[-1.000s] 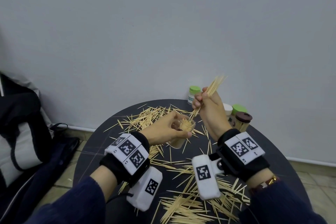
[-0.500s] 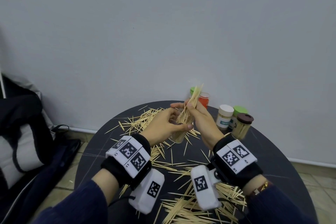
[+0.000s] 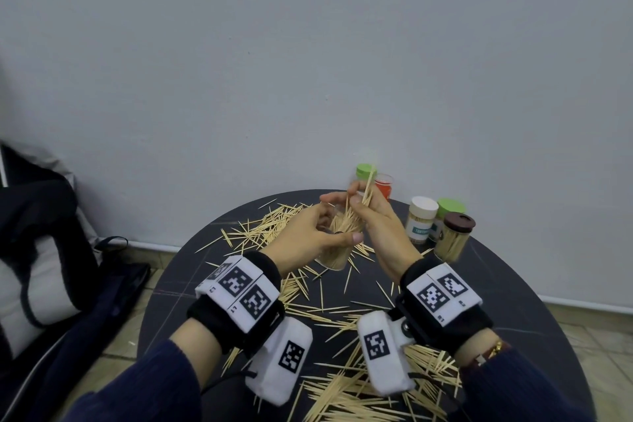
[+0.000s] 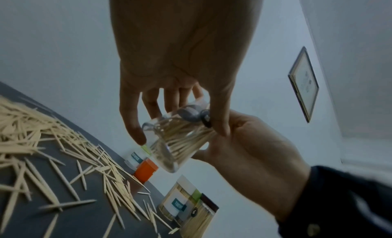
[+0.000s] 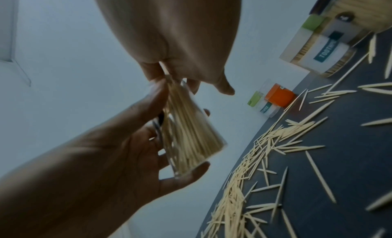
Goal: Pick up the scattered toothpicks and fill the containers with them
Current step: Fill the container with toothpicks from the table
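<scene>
My left hand (image 3: 337, 221) grips a clear plastic container (image 3: 334, 257), lifted and tilted above the dark round table (image 3: 479, 301). The container is partly filled with toothpicks. My right hand (image 3: 359, 200) pinches a bundle of toothpicks (image 3: 367, 187) whose lower ends stand inside the container's mouth. In the left wrist view the left hand (image 4: 180, 134) wraps the container (image 4: 176, 141). In the right wrist view the right hand (image 5: 169, 75) pinches the bundle's top over the container (image 5: 191, 141). Scattered toothpicks (image 3: 342, 387) cover the table.
Closed toothpick jars stand at the table's back right: a white-lidded one (image 3: 422, 219), a green-lidded one (image 3: 450, 207), a brown-lidded one (image 3: 455, 233). Behind the hands are a green-lidded jar (image 3: 364, 171) and an orange one (image 3: 383, 183). A dark bag (image 3: 41, 250) lies left.
The left hand has raised the container off the table toward the back. The right hand brought its bundle down and left, so the toothpicks now stand in the container's mouth.
</scene>
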Demonstrator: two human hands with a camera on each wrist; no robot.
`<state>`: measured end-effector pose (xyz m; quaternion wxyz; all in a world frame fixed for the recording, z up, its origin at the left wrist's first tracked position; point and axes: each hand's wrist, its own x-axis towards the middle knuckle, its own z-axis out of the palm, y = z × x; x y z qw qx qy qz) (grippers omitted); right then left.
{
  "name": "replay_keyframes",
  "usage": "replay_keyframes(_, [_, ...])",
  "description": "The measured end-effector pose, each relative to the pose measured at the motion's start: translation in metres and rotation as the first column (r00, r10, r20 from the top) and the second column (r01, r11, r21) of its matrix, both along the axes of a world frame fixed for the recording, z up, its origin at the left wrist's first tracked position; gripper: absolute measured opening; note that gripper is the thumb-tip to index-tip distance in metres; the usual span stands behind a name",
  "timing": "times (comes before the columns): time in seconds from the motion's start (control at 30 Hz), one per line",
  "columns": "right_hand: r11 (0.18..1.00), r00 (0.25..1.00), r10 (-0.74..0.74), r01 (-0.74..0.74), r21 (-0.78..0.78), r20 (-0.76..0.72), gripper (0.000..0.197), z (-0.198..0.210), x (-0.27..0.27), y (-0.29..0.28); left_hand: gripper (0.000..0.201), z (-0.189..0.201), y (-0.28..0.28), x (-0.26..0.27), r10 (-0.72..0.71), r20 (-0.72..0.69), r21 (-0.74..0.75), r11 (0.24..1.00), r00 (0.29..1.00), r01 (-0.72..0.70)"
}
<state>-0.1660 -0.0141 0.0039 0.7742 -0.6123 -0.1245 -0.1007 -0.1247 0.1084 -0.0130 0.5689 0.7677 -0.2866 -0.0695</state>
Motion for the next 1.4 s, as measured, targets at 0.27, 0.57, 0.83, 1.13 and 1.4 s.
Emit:
replay_keyframes(0.27, [0.982, 0.993, -0.12, 0.121, -0.147, 0.019, 0.011, 0.001, 0.004, -0.006, 0.036, -0.002, 0.001, 0.003, -0.005, -0.067, 0.001, 1.0, 0.998, 0.005])
replay_keyframes(0.57, [0.958, 0.983, -0.182, 0.182, -0.22, 0.021, 0.021, -0.004, 0.006, -0.006, 0.041, -0.002, 0.0, 0.002, -0.008, -0.098, -0.022, 1.0, 0.995, 0.006])
replay_keyframes(0.83, [0.978, 0.995, -0.1, 0.102, -0.183, 0.016, 0.024, -0.005, 0.004, -0.005, 0.045, -0.003, 0.001, 0.005, -0.022, -0.09, -0.007, 1.0, 0.996, 0.021])
replay_keyframes(1.13, [0.952, 0.989, -0.135, 0.145, -0.27, 0.056, 0.038, -0.007, 0.006, -0.009, 0.046, 0.0, 0.004, 0.005, 0.014, -0.109, 0.009, 1.0, 0.994, -0.013])
replay_keyframes(1.4, [0.94, 0.995, -0.071, 0.091, -0.328, 0.072, 0.029, -0.011, 0.009, -0.008, 0.046, -0.002, 0.005, 0.007, 0.029, -0.103, 0.04, 0.999, 0.994, -0.025])
